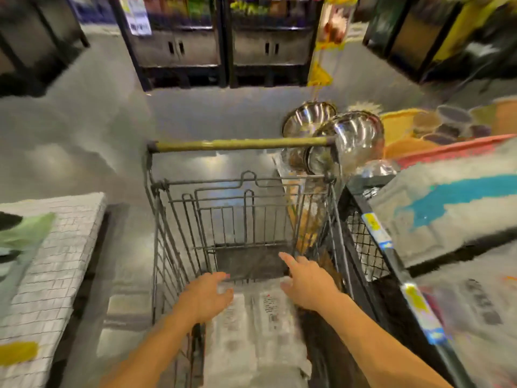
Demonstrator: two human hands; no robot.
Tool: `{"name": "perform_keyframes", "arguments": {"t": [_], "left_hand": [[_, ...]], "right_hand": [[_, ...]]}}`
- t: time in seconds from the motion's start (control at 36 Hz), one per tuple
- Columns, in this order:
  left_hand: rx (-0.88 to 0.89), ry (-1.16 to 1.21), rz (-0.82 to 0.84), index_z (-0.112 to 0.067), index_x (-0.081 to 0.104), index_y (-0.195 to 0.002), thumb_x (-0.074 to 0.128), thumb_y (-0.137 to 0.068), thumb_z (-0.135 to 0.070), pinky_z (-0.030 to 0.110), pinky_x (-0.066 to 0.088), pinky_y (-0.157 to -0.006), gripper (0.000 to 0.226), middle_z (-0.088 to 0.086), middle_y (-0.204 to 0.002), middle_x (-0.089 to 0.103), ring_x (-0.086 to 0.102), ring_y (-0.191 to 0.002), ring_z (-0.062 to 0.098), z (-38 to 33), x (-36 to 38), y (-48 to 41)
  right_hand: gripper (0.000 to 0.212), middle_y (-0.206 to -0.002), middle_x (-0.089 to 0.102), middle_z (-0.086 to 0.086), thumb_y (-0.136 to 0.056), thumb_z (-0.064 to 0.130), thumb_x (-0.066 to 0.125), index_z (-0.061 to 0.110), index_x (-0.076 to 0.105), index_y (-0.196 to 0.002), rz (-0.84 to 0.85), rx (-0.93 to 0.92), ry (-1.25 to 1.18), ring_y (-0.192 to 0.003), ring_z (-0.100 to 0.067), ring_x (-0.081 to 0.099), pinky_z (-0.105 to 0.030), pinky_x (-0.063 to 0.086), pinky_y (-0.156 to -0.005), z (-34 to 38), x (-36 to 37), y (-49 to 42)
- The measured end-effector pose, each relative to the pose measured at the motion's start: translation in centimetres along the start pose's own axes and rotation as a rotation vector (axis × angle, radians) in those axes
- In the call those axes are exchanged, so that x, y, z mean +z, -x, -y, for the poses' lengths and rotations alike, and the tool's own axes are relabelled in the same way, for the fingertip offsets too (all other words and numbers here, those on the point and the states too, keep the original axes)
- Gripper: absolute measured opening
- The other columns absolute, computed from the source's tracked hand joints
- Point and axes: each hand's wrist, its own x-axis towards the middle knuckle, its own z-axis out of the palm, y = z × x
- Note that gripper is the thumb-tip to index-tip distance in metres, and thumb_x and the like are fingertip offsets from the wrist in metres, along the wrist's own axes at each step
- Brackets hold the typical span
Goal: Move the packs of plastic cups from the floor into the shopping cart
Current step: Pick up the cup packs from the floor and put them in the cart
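The pack of plastic cups point(251, 326) lies inside the shopping cart point(173, 233), at the end nearest me. It has clear wrap and printed labels. A seam down the middle suggests two packs side by side, but the blur prevents certainty.

My left hand point(207, 295) and right hand point(307, 284) are both over the pack's far end. Fingers spread and slack, gripping nothing; right forefinger points forward. I cannot tell whether they touch the wrap.

Step, as I judge it: settling the load in the basket. To do it well:
- Push with flat palms, since the wrap looks slippery.
- Seat the pack flat and snug against one wire side, so later packs fit alongside.
- Keep fingertips clear of the wire.

Counts:
- Cart: one.
- Hands: two.
- Cup packs in cart: one, perhaps two.
- Packs on the floor: none I can make out.
- Steel bowls point(355, 130), right of the cart's handle point(240, 144): two clear, possibly more beneath.
- Checked bale point(56, 261) at left: one.
- Shelving units point(179, 43) straight ahead: two.
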Motion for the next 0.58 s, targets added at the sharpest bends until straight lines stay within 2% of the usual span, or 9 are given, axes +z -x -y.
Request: {"name": "perform_keyframes", "arguments": {"t": [0.06,0.08,0.19,0.28,0.33,0.39,0.47,0.58], "left_hand": [[0.074,-0.049,-0.043,-0.029,0.048,-0.141,0.050,-0.091,-0.052,0.027,0.045,-0.096,0.054,-0.011,-0.135,0.052,0.058,-0.114,0.016,-3.4,-4.5,2.8],[0.102,-0.096,-0.070,-0.027,0.047,-0.141,0.050,-0.094,-0.048,0.026,0.044,-0.094,0.052,-0.007,-0.136,0.054,0.058,-0.112,0.015,-5.1,-6.7,4.4],[0.189,-0.247,-0.189,-0.024,0.046,-0.143,0.047,-0.096,-0.045,0.032,0.046,-0.098,0.051,0.003,-0.135,0.058,0.058,-0.116,0.019,-10.5,-13.2,10.2],[0.248,-0.297,-0.282,-0.026,0.045,-0.144,0.047,-0.097,-0.045,0.037,0.043,-0.104,0.051,0.000,-0.141,0.054,0.052,-0.126,0.020,-13.8,-16.4,14.2],[0.278,-0.314,-0.350,-0.027,0.048,-0.141,0.046,-0.096,-0.046,0.040,0.037,-0.108,0.049,-0.005,-0.144,0.050,0.047,-0.132,0.019,-15.6,-18.0,16.5],[0.300,-0.330,-0.393,-0.026,0.053,-0.136,0.047,-0.094,-0.045,0.037,0.039,-0.103,0.046,-0.003,-0.137,0.056,0.051,-0.128,0.020,-17.0,-19.1,18.5],[0.316,-0.379,-0.441,-0.028,0.050,-0.138,0.046,-0.095,-0.045,0.035,0.042,-0.101,0.047,-0.001,-0.139,0.053,0.051,-0.125,0.019,-18.5,-19.9,20.9],[0.367,-0.410,-0.472,-0.030,0.051,-0.136,0.047,-0.095,-0.047,0.036,0.048,-0.097,0.045,-0.002,-0.138,0.053,0.055,-0.118,0.019,-19.5,-20.5,23.4]], "right_hand": [[0.069,-0.155,0.046,-0.013,-0.108,0.044,0.051,0.027,0.019,-0.166,-0.016,-0.027,0.009,-0.139,-0.037,0.050,-0.048,0.051,-0.107,0.8,-5.5,2.4],[0.066,-0.153,0.048,-0.013,-0.109,0.044,0.050,0.023,0.023,-0.165,-0.032,-0.044,0.020,-0.138,-0.036,0.051,-0.048,0.051,-0.107,1.3,-8.2,3.7],[0.055,-0.141,0.060,-0.014,-0.109,0.041,0.048,0.015,0.038,-0.156,-0.143,-0.079,0.062,-0.127,-0.036,0.058,-0.047,0.053,-0.102,2.7,-16.1,8.8],[0.052,-0.136,0.064,-0.010,-0.107,0.041,0.051,0.017,0.045,-0.153,-0.223,-0.087,0.062,-0.120,-0.034,0.062,-0.049,0.056,-0.100,3.4,-20.4,11.9],[0.051,-0.139,0.062,-0.007,-0.106,0.042,0.051,0.020,0.047,-0.152,-0.293,-0.101,0.084,-0.123,-0.031,0.062,-0.046,0.055,-0.100,4.0,-22.7,13.9],[0.048,-0.135,0.062,-0.004,-0.106,0.041,0.051,0.021,0.049,-0.149,-0.344,-0.115,0.091,-0.119,-0.028,0.062,-0.042,0.054,-0.094,4.5,-24.5,15.7],[0.041,-0.105,0.057,0.003,-0.105,0.040,0.052,0.019,0.055,-0.140,-0.417,-0.136,0.089,-0.086,-0.019,0.056,-0.034,0.048,-0.070,5.0,-25.9,17.6],[0.041,-0.115,0.065,-0.001,-0.104,0.044,0.054,0.023,0.056,-0.139,-0.474,-0.124,0.079,-0.088,-0.018,0.055,-0.034,0.048,-0.072,5.3,-26.6,19.7]]}}
